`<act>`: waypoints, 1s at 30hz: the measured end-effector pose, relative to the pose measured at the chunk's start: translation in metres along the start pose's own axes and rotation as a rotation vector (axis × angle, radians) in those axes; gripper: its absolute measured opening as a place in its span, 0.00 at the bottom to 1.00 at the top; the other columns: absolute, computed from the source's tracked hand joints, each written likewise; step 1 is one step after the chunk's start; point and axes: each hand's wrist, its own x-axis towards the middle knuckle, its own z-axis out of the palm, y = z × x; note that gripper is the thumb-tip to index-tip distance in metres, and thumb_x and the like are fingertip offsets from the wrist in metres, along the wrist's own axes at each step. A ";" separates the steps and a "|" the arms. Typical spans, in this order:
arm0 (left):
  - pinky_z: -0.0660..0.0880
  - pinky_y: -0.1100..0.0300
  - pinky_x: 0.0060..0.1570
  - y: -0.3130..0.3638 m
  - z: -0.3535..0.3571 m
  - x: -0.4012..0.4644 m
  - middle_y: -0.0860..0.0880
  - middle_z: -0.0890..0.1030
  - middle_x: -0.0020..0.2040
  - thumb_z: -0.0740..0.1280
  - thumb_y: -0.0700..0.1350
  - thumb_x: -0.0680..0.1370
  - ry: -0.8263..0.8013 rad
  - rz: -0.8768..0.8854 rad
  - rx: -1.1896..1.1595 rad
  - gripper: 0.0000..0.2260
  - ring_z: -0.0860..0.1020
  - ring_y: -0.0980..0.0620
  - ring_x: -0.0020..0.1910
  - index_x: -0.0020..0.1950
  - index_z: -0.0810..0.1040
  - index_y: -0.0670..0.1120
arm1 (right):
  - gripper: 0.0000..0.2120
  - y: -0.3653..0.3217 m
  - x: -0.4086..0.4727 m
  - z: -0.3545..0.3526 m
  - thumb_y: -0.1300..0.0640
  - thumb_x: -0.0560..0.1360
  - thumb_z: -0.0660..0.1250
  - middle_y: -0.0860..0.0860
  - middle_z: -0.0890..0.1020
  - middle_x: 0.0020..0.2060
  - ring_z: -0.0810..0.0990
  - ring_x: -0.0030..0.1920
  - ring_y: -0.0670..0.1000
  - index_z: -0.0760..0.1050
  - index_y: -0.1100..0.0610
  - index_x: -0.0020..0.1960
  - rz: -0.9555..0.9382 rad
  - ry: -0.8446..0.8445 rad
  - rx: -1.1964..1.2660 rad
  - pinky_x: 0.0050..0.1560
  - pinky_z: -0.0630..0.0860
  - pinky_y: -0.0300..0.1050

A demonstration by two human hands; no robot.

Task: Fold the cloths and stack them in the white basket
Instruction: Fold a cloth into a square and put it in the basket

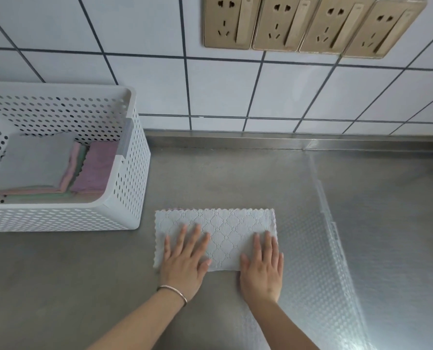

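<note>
Cloth: one pale grey cloth [218,233] with a diamond pattern and scalloped edges lies folded into a long rectangle on the surface [235,178], just to the right of the white basket [124,198] and apart from it.
Hands: the left hand [185,258] and the right hand [262,266] both lie flat with fingers spread, palms down on the near edge of the cloth, gripping nothing; the left covers its near left part, the right its near right corner.
Wrist: one thin bracelet [173,293] circles the left wrist.
White basket: one perforated basket stands at the left of the surface, near the wall.
Basket contents: two stacks of folded cloths sit side by side; a grey cloth [33,160] tops the left stack over pink and green layers, a purple cloth [94,168] tops the right one. The exact number of layers cannot be told.
Surroundings: a patterned shiny sheet [319,248] covers the surface to the right of the cloth and runs under its right end.
Wall: white tiles with dark grout; four gold sockets [311,24] sit in a row above.
In the way: the near basket wall stands between the cloth and the stacks.
</note>
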 end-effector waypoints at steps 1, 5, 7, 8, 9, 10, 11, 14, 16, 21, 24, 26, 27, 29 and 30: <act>0.52 0.38 0.68 -0.002 0.002 0.000 0.54 0.52 0.76 0.50 0.60 0.76 -0.003 0.009 0.003 0.25 0.44 0.48 0.76 0.73 0.59 0.56 | 0.34 0.003 -0.001 0.001 0.40 0.74 0.34 0.52 0.50 0.76 0.44 0.76 0.50 0.50 0.53 0.76 -0.001 0.008 -0.026 0.71 0.34 0.46; 0.51 0.39 0.68 -0.009 0.003 0.003 0.54 0.50 0.77 0.41 0.62 0.78 -0.029 0.025 0.011 0.25 0.49 0.46 0.76 0.74 0.55 0.58 | 0.31 0.011 -0.002 0.001 0.40 0.79 0.36 0.53 0.58 0.74 0.40 0.75 0.48 0.55 0.56 0.74 0.017 -0.038 -0.071 0.71 0.37 0.46; 0.50 0.41 0.69 -0.009 0.000 0.004 0.54 0.49 0.77 0.41 0.62 0.78 -0.038 0.037 0.021 0.25 0.49 0.46 0.76 0.75 0.52 0.59 | 0.30 0.014 -0.001 0.000 0.41 0.79 0.38 0.54 0.59 0.73 0.38 0.75 0.48 0.56 0.57 0.74 0.027 -0.034 -0.076 0.72 0.39 0.47; 0.49 0.41 0.68 -0.010 -0.002 0.004 0.54 0.48 0.77 0.42 0.62 0.78 -0.048 0.043 0.026 0.25 0.49 0.47 0.76 0.75 0.51 0.59 | 0.30 0.014 -0.001 0.000 0.41 0.79 0.39 0.54 0.60 0.73 0.39 0.76 0.48 0.57 0.57 0.74 0.023 -0.022 -0.076 0.72 0.40 0.48; 0.49 0.42 0.68 -0.010 -0.003 0.004 0.54 0.49 0.77 0.43 0.62 0.78 -0.052 0.048 0.034 0.25 0.50 0.46 0.75 0.75 0.52 0.59 | 0.30 0.014 -0.002 0.001 0.41 0.79 0.40 0.54 0.60 0.73 0.42 0.76 0.49 0.58 0.58 0.73 0.014 -0.004 -0.073 0.72 0.41 0.48; 0.49 0.42 0.68 -0.010 -0.005 0.004 0.54 0.49 0.77 0.46 0.62 0.77 -0.065 0.049 0.039 0.25 0.51 0.46 0.75 0.74 0.53 0.59 | 0.30 0.013 -0.002 0.001 0.41 0.79 0.43 0.54 0.62 0.73 0.46 0.76 0.51 0.59 0.58 0.73 0.007 0.016 -0.059 0.72 0.42 0.48; 0.49 0.42 0.68 -0.010 -0.007 0.005 0.54 0.51 0.77 0.49 0.63 0.76 -0.073 0.049 0.047 0.26 0.51 0.46 0.75 0.74 0.54 0.60 | 0.31 0.012 -0.002 -0.001 0.40 0.77 0.46 0.54 0.63 0.73 0.53 0.75 0.52 0.61 0.58 0.73 0.009 0.031 -0.023 0.72 0.46 0.49; 0.48 0.42 0.67 -0.006 -0.013 0.009 0.53 0.63 0.74 0.55 0.63 0.71 -0.137 0.028 0.063 0.28 0.51 0.47 0.74 0.72 0.61 0.60 | 0.34 0.009 0.006 -0.017 0.44 0.70 0.66 0.56 0.70 0.68 0.69 0.66 0.58 0.65 0.59 0.71 0.131 0.096 0.202 0.64 0.66 0.53; 0.51 0.40 0.65 0.000 -0.019 0.011 0.51 0.70 0.70 0.55 0.64 0.70 -0.192 0.009 0.065 0.28 0.57 0.44 0.72 0.69 0.65 0.60 | 0.35 0.006 0.013 -0.031 0.51 0.67 0.73 0.56 0.70 0.65 0.69 0.63 0.58 0.64 0.58 0.70 0.317 0.069 0.311 0.60 0.67 0.52; 0.56 0.32 0.57 0.013 -0.026 0.010 0.48 0.68 0.71 0.55 0.64 0.68 -0.302 0.011 0.061 0.27 0.62 0.38 0.69 0.67 0.66 0.63 | 0.26 0.010 0.037 -0.050 0.48 0.68 0.65 0.51 0.76 0.59 0.68 0.63 0.55 0.68 0.52 0.65 0.611 -0.244 0.329 0.60 0.65 0.49; 0.45 0.30 0.65 0.016 -0.035 0.016 0.48 0.45 0.77 0.53 0.62 0.75 -0.292 0.005 0.001 0.25 0.41 0.40 0.75 0.71 0.51 0.67 | 0.15 0.011 0.037 -0.057 0.51 0.67 0.64 0.49 0.78 0.48 0.75 0.55 0.54 0.75 0.53 0.53 0.526 -0.266 0.306 0.53 0.73 0.48; 0.39 0.35 0.69 0.017 -0.044 0.021 0.52 0.36 0.76 0.54 0.61 0.77 -0.338 -0.041 -0.138 0.26 0.33 0.43 0.74 0.73 0.47 0.65 | 0.09 0.007 0.027 -0.061 0.57 0.70 0.64 0.49 0.75 0.43 0.76 0.45 0.52 0.74 0.55 0.49 0.379 -0.146 0.314 0.39 0.72 0.43; 0.41 0.40 0.71 0.020 -0.054 0.024 0.53 0.40 0.77 0.54 0.60 0.77 -0.340 -0.061 -0.204 0.26 0.35 0.45 0.75 0.74 0.51 0.62 | 0.08 0.001 0.022 -0.063 0.60 0.70 0.64 0.49 0.75 0.42 0.76 0.40 0.52 0.74 0.56 0.49 0.278 -0.053 0.306 0.34 0.68 0.41; 0.48 0.50 0.73 0.028 -0.077 0.030 0.52 0.54 0.77 0.55 0.60 0.78 -0.260 -0.135 -0.472 0.24 0.46 0.49 0.76 0.73 0.62 0.54 | 0.09 -0.015 0.009 -0.067 0.66 0.66 0.67 0.50 0.77 0.40 0.76 0.33 0.52 0.76 0.57 0.46 0.045 0.142 0.312 0.27 0.62 0.36; 0.56 0.53 0.70 0.033 -0.088 0.033 0.50 0.64 0.73 0.56 0.61 0.76 -0.248 -0.201 -0.665 0.24 0.56 0.49 0.75 0.69 0.68 0.52 | 0.10 -0.024 0.005 -0.066 0.67 0.63 0.68 0.50 0.77 0.37 0.76 0.30 0.52 0.76 0.57 0.43 -0.074 0.223 0.309 0.25 0.61 0.34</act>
